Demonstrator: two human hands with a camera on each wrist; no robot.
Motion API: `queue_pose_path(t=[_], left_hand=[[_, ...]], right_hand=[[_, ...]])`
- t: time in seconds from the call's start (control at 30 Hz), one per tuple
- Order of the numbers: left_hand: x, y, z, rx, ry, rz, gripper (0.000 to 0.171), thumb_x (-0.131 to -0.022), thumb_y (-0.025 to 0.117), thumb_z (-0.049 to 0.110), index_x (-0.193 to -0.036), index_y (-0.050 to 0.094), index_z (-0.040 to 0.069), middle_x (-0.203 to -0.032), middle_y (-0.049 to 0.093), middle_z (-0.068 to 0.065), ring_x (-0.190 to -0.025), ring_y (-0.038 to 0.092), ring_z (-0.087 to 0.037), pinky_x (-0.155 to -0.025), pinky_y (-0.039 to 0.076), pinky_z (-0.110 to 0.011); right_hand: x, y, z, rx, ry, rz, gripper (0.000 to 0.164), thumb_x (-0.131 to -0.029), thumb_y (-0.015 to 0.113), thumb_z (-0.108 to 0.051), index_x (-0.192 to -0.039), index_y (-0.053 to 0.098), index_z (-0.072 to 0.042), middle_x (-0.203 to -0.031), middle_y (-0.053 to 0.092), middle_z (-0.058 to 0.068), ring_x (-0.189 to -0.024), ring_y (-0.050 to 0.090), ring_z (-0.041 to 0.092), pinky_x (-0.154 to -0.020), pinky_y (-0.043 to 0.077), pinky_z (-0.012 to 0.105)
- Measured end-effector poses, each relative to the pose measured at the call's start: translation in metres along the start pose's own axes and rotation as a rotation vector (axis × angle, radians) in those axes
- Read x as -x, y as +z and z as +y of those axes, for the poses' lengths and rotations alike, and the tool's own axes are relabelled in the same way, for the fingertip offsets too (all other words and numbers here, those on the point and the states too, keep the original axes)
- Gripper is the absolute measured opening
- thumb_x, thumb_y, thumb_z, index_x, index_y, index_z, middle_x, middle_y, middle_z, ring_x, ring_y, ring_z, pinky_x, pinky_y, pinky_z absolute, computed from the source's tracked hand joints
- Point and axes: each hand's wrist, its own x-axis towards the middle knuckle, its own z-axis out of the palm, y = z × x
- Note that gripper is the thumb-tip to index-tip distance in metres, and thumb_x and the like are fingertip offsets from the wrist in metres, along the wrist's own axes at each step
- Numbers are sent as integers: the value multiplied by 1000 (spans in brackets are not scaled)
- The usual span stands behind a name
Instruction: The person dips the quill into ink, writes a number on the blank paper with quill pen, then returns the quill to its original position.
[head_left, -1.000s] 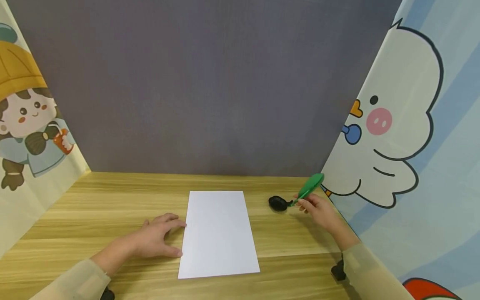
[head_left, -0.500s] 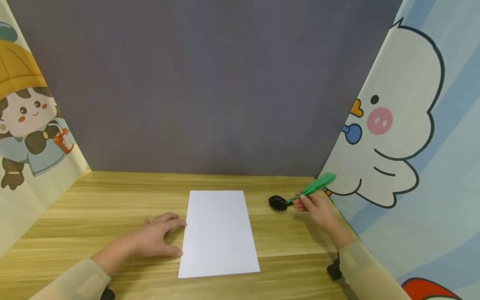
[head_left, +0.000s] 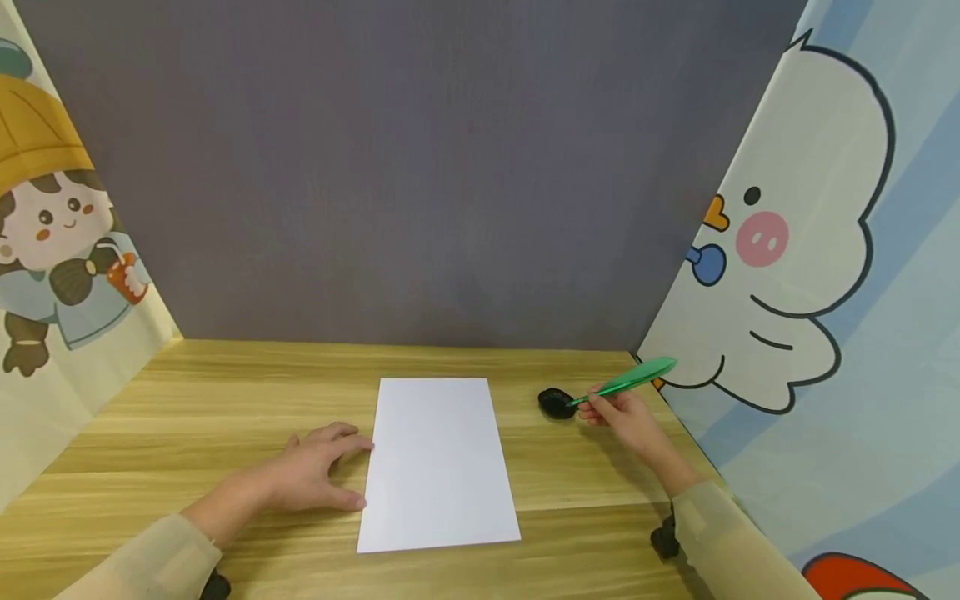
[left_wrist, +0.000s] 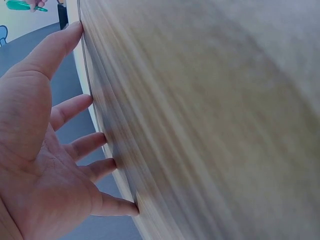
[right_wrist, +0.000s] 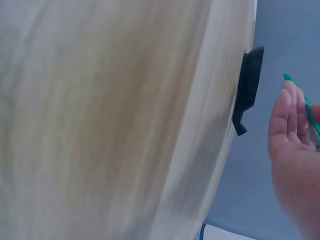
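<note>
My right hand [head_left: 626,423] pinches a green feather quill pen [head_left: 637,377] between thumb and fingers. The quill slants, its plume up to the right and its tip over a small black dish [head_left: 557,403]. In the right wrist view the pen tip [right_wrist: 286,77] points out past the fingers, and the dish [right_wrist: 250,80], with a short bent handle, sits on the wood apart from it. Spread on the table, my left hand [head_left: 307,473] has thumb and index fingertip at the left edge of a blank white sheet of paper [head_left: 438,462]. Its fingertips press down in the left wrist view.
Light wood forms the table [head_left: 225,375]. A dark grey panel [head_left: 420,183] stands along its back edge. Cartoon-printed walls flank it, with a white bird figure [head_left: 810,183] on the right one, close beside the right arm.
The quill has tipped from steep to flatter, its plume swinging right and its tip coming over the dish. My right hand has shifted slightly left. The left hand and paper stay put.
</note>
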Motion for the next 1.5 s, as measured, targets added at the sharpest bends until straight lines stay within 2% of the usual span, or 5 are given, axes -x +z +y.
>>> queue_pose_path(t=[0.37,0.9,1.07,1.27,1.5], left_hand=[[0,-2,1,-7,4,-5,83,-84,91,54,-154,61,20,-166,46,-27,-154,42,-56,-109,14,-99],[0,-1,-1,-13,8,-1,83,-84,91,55,-153,62,20,-166,46,-26,-153,43,-56,-109,15,-100],[0,0,-1,-2,2,0,83,-83,91,56,-153,62,21,-166,46,-24,-154,43,-54,-110,15,-99],[0,1,-1,-9,1,5,84,-83,91,57,-153,62,21,-166,47,-23,-154,43,-53,-109,16,-99],[1,-1,0,3,-10,-4,84,-83,91,56,-153,61,21,-167,45,-23,-155,41,-54,-110,13,-99]], right_hand=[[-4,2,1,-5,36,-31,46,-117,54,-15,-147,50,18,-127,73,33,-105,79,16,-98,67,40],[-14,8,1,57,64,6,40,-115,56,-12,-142,57,18,-118,78,28,-92,80,9,-79,66,30],[-14,9,1,92,82,14,35,-114,56,-10,-138,60,16,-114,79,27,-91,81,14,-73,62,28],[-13,9,2,112,104,20,33,-115,56,-11,-136,62,14,-115,80,26,-96,81,22,-75,62,28],[-12,10,2,141,95,22,34,-115,57,-12,-137,63,13,-113,81,22,-92,79,14,-74,60,26]])
